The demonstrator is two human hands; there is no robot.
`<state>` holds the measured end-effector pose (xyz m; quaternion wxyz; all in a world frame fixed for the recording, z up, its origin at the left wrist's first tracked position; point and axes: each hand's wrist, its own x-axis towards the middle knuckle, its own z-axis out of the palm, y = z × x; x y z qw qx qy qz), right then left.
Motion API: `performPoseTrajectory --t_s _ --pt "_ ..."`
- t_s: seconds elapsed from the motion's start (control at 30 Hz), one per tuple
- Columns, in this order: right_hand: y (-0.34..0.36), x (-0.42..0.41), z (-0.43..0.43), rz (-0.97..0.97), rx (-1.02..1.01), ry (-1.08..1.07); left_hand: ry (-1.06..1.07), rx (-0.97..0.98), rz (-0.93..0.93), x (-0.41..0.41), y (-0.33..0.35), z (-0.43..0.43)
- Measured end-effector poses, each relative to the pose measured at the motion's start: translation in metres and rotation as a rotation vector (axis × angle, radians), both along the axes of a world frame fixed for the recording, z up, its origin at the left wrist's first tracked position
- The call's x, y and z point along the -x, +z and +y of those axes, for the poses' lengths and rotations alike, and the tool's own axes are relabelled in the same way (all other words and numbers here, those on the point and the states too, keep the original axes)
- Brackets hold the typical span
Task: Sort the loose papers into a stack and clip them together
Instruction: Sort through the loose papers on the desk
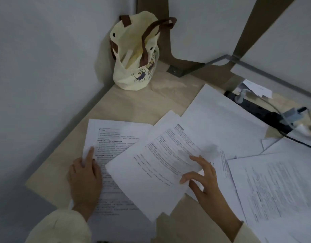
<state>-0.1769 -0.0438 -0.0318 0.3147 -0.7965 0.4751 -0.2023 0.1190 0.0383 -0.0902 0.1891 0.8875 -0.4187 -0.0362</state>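
Observation:
Several printed white sheets lie spread over a pale wooden desk (126, 102). My left hand (85, 176) rests on the leftmost printed sheet (109, 137), index finger stretched toward its left edge. My right hand (204, 179) pinches the right edge of a tilted printed sheet (151, 172) that overlaps the left one. A large blank sheet (221, 123) lies behind them. More printed pages (274, 186) fan out at the right. No clip is visible.
A cream tote bag (133, 55) with brown handles stands in the back corner against the wall. A black power strip (256, 111) with plugs and a cable lies at the right rear. The desk's left edge drops off near my left hand.

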Motion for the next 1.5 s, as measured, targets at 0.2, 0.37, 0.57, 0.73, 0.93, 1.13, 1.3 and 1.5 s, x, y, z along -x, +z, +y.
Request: performPoseTrajectory --t_s 0.2,0.37,0.57,0.73,0.93,1.13,1.3,1.5 --pt "-0.006 0.041 0.023 0.077 0.112 -0.22 0.027 0.045 0.062 0.002 0.0 0.003" --pt "0.008 0.053 0.038 -0.276 -0.281 -0.496 0.033 0.064 0.347 0.01 0.011 0.006" --pt "0.012 0.042 0.04 -0.34 -0.622 -0.766 -0.002 0.038 0.65 0.02 0.023 0.018" --pt "0.02 0.036 0.045 -0.417 -0.709 -0.757 0.071 0.099 0.888 0.028 0.037 0.023" --pt "0.019 0.04 0.047 -0.464 -0.855 -0.486 0.086 0.027 1.053 0.046 0.052 0.008" --pt "0.008 0.014 0.048 -0.309 -0.855 -0.431 0.156 0.042 0.993 0.053 0.042 0.01" --pt "-0.008 0.003 0.047 0.059 -0.523 -0.451 0.165 0.061 0.945 0.053 0.039 0.01" --pt "-0.008 0.014 0.041 0.086 -0.395 -0.55 0.154 0.065 0.918 0.054 0.032 0.013"
